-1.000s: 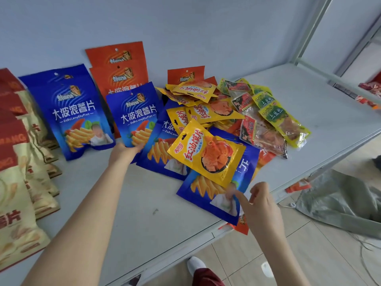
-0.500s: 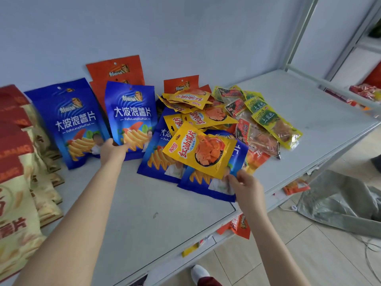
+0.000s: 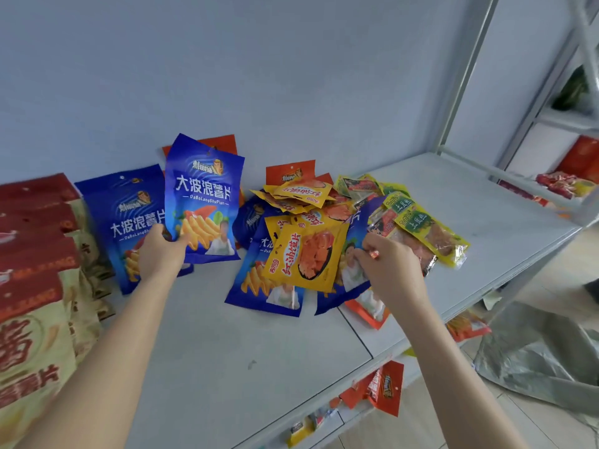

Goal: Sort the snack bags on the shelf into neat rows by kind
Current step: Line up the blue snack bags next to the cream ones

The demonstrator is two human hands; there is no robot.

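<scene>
1. Gripping the lower corner of a blue chip bag (image 3: 204, 202), the left hand (image 3: 162, 251) holds it upright over the shelf (image 3: 227, 367). Its fingers are curled round the bag's edge, just beside a standing blue bag (image 3: 124, 218).
2. The right hand (image 3: 390, 270) pinches the edge of another blue bag (image 3: 337, 296), which lies in the loose pile mid-shelf under a yellow packet (image 3: 304, 257).
3. Green-labelled packets (image 3: 421, 225) lie at the pile's right end.
4. Red-and-cream bags (image 3: 35, 260) stand in a row at the far left.
5. An orange bag (image 3: 290, 171) leans against the wall behind the pile.
</scene>
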